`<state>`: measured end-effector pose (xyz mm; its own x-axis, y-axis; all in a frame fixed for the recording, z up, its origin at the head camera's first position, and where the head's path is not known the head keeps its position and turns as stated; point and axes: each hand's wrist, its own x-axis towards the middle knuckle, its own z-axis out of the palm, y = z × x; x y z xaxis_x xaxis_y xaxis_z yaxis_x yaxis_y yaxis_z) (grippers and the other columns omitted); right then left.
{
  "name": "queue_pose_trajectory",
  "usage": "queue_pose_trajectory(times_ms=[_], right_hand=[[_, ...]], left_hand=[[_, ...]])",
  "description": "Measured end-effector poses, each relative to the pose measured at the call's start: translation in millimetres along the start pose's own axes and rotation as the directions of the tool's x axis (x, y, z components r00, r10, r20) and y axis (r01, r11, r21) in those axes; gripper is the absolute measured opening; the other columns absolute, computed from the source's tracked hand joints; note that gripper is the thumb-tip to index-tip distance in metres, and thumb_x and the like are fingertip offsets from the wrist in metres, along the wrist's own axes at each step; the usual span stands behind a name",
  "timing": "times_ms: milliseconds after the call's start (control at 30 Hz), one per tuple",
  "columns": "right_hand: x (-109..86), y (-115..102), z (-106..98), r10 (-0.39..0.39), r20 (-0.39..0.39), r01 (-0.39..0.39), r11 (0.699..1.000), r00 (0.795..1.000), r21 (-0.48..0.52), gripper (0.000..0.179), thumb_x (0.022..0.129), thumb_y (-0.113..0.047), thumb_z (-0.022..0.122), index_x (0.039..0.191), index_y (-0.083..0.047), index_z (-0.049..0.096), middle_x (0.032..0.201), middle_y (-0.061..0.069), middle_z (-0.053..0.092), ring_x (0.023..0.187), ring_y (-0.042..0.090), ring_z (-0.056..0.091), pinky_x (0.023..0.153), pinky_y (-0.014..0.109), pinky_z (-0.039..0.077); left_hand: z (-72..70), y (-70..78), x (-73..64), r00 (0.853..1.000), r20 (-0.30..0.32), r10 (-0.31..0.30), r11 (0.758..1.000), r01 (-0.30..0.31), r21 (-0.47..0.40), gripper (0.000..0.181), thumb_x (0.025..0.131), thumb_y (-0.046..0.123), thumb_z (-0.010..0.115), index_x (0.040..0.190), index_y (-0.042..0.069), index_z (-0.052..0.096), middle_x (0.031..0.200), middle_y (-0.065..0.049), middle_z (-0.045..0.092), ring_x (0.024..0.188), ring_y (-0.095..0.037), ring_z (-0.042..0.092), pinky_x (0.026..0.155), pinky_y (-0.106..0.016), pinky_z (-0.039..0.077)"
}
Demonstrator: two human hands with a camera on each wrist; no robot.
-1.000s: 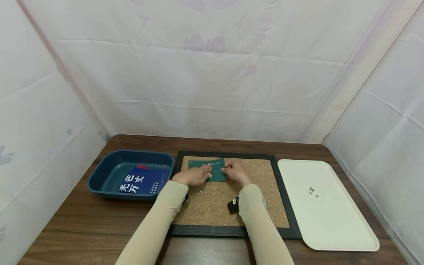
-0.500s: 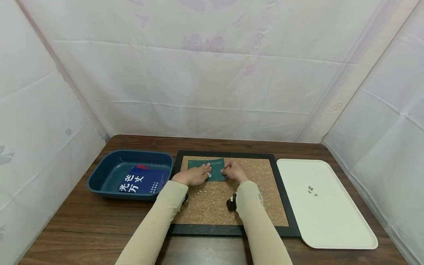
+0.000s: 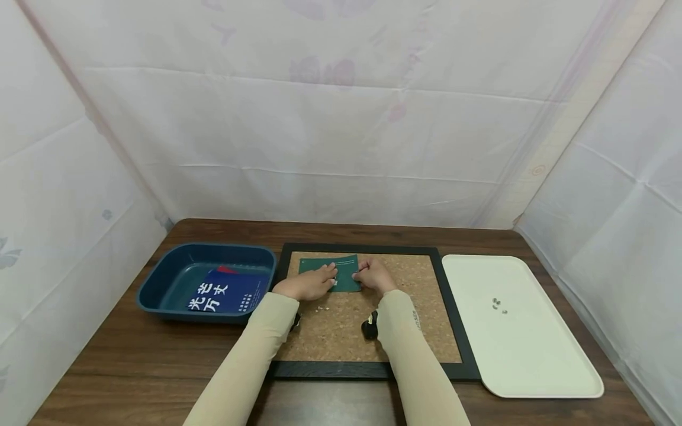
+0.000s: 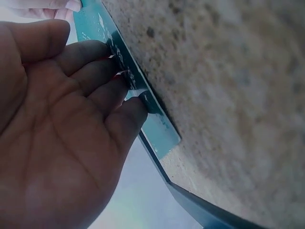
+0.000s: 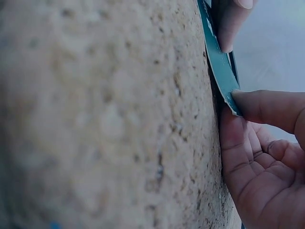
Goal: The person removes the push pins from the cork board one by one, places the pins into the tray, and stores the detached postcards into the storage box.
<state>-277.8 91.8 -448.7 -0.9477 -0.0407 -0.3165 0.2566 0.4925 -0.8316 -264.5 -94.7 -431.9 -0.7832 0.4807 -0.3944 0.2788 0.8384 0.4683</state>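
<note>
A green card point(image 3: 347, 283) with pale print lies on the upper part of a black-framed cork board point(image 3: 341, 331). My left hand point(image 3: 311, 284) rests on the card with its fingers stretched out; in the left wrist view the fingertips point(image 4: 138, 107) press on its face. At the card's right edge, my right hand point(image 3: 375, 276) pinches a corner between thumb and index finger, as the right wrist view shows with the hand point(image 5: 267, 152) beside the cork. That corner is lifted slightly off the cork. Several small pale bits point(image 3: 322, 308) lie on the cork below the left hand.
To the left stands a dark blue basin point(image 3: 154, 296) holding a blue printed sheet point(image 3: 231, 290) and something red point(image 3: 226, 270). On the right lies a white tray point(image 3: 533, 349) with several small metallic pieces point(image 3: 496, 303). Printed white cloth point(image 3: 341, 142) encloses the table.
The view shifts slightly. Both hands stay in place on the green card, the left resting on it and the right pinching its edge.
</note>
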Motion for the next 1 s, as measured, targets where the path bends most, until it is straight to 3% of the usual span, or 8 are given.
queue_pose_trajectory(times_ms=[233, 433, 633, 833, 1000], right_hand=[[3.6, -0.5, 4.5, -0.015, 0.009, 0.015, 1.000, 1.000, -0.014, 0.008, 0.089, -0.004, 0.065, 0.093, -0.001, 0.059, 0.081, 0.005, 0.055, 0.068, 0.015, 0.051, 0.056, 0.023, 0.042], [4.9, -1.5, 5.8, -0.004, 0.017, 0.004, 1.000, 1.000, -0.017, 0.007, 0.090, -0.004, 0.064, 0.091, -0.002, 0.057, 0.084, 0.006, 0.055, 0.071, 0.016, 0.051, 0.058, 0.024, 0.042], [4.2, -2.0, 5.8, -0.014, 0.012, 0.014, 1.000, 1.000, -0.006, 0.009, 0.090, -0.003, 0.063, 0.089, -0.003, 0.054, 0.081, 0.005, 0.053, 0.068, 0.015, 0.050, 0.056, 0.023, 0.041], [5.3, -1.0, 5.9, -0.020, 0.010, 0.020, 1.000, 1.000, 0.012, 0.013, 0.089, -0.001, 0.063, 0.083, -0.005, 0.052, 0.076, 0.003, 0.051, 0.064, 0.014, 0.049, 0.053, 0.023, 0.040], [5.7, -1.1, 6.3, -0.016, 0.010, 0.016, 1.000, 1.000, 0.015, 0.015, 0.089, -0.001, 0.063, 0.080, -0.005, 0.052, 0.076, 0.003, 0.052, 0.065, 0.014, 0.049, 0.054, 0.023, 0.040]], left_hand=[[0.3, -7.0, -1.5, 0.999, -0.011, 0.037, 0.999, -0.037, -0.004, 0.051, 0.106, 0.028, 0.033, 0.152, 0.008, 0.027, 0.162, -0.008, 0.012, 0.150, -0.028, 0.012, 0.120, -0.049, 0.018], [0.3, -9.8, -3.7, 0.995, -0.059, 0.078, 0.997, -0.080, -0.016, 0.049, 0.105, 0.027, 0.037, 0.150, 0.007, 0.033, 0.161, -0.011, 0.017, 0.148, -0.030, 0.016, 0.119, -0.050, 0.021], [-2.8, -11.3, -10.0, 0.989, -0.123, 0.078, 0.995, -0.085, -0.054, 0.049, 0.104, 0.029, 0.042, 0.150, 0.012, 0.035, 0.160, -0.011, 0.021, 0.144, -0.032, 0.029, 0.115, -0.052, 0.030], [-10.1, -12.5, -19.7, 0.976, -0.194, 0.096, 0.991, -0.112, -0.072, 0.049, 0.104, 0.027, 0.042, 0.151, 0.014, 0.034, 0.158, -0.011, 0.026, 0.140, -0.032, 0.037, 0.110, -0.053, 0.036], [-17.9, -16.8, -28.5, 0.952, -0.266, 0.154, 0.982, -0.178, -0.067, 0.048, 0.104, 0.025, 0.042, 0.151, 0.013, 0.033, 0.158, -0.013, 0.027, 0.141, -0.033, 0.035, 0.110, -0.054, 0.035]])
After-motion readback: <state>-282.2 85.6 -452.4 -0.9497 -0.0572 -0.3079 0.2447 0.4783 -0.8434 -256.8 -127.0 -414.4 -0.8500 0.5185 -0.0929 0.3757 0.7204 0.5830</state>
